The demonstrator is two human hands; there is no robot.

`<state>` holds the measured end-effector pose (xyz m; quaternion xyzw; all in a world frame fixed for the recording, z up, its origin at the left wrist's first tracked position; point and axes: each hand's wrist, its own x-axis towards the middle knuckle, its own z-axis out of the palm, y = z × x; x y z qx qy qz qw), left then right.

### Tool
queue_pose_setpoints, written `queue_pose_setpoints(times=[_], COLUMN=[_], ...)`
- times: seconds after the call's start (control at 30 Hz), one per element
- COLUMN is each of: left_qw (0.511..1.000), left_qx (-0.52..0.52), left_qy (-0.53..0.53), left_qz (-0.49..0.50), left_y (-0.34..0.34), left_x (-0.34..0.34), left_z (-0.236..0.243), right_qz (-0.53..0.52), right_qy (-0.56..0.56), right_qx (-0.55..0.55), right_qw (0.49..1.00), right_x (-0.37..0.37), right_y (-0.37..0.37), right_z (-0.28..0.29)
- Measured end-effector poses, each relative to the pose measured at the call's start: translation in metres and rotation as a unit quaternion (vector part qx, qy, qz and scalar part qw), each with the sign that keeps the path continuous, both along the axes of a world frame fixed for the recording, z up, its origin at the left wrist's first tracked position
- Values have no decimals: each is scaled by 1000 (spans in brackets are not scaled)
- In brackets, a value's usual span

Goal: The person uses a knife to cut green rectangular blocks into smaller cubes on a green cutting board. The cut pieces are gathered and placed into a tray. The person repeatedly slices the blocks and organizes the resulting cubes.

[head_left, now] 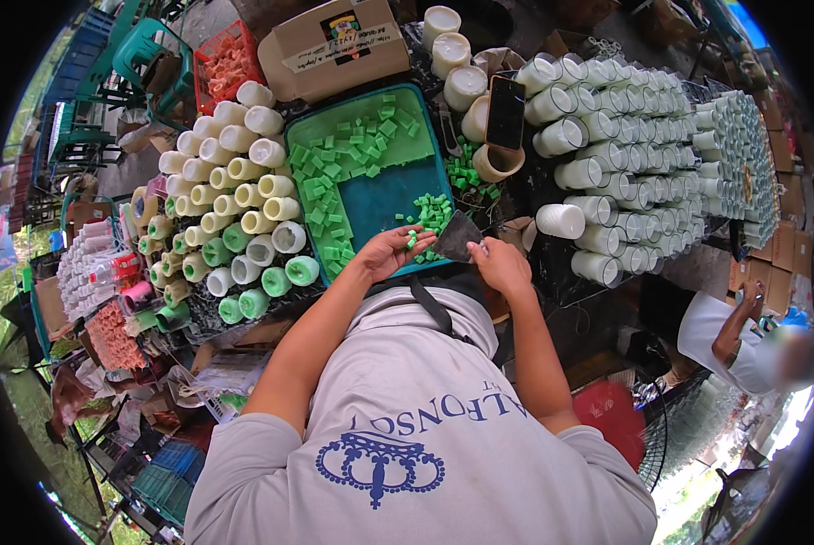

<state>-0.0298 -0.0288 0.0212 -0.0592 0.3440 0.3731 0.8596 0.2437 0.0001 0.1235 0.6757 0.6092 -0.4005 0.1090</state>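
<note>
Right at the middle of the frame, your left hand (387, 255) is holding a few green cubes (413, 240) in curled fingers. Beside it, your right hand (500, 264) grips a dark flat scraper (458, 238)! More green pieces (339, 222) fill the teal tray (379, 204), upper centre; glass jars (599, 174) crowd the upper right, pale cups (237, 138) the upper left.

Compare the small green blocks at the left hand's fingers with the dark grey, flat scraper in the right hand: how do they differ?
The small green blocks are bright; the dark grey, flat scraper is dull. The blocks are little chunky pieces; the scraper is one broad, thin sheet. The blocks rest at the left hand; the right hand grips the scraper. Both are near the teal, rectangular tray.
</note>
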Motion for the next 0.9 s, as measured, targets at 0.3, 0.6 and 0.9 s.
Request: queue_pose_setpoints(times=[0.3,0.6,0.9], left_qw=[979,869,493], left_qx=[14,157,440], left_qy=[195,439,716], left_qz=[-63,-164,-225], left_y=[-4,-11,37], left_x=[8,15,-6], left_z=[-18,-31,-2], right_qz=[9,8,2], right_qy=[21,10,4], right_qx=[7,12,14], right_qw=[1000,1000,1000], right_x=[3,6,4], right_y=[3,2,1], right_z=[0,-4,5])
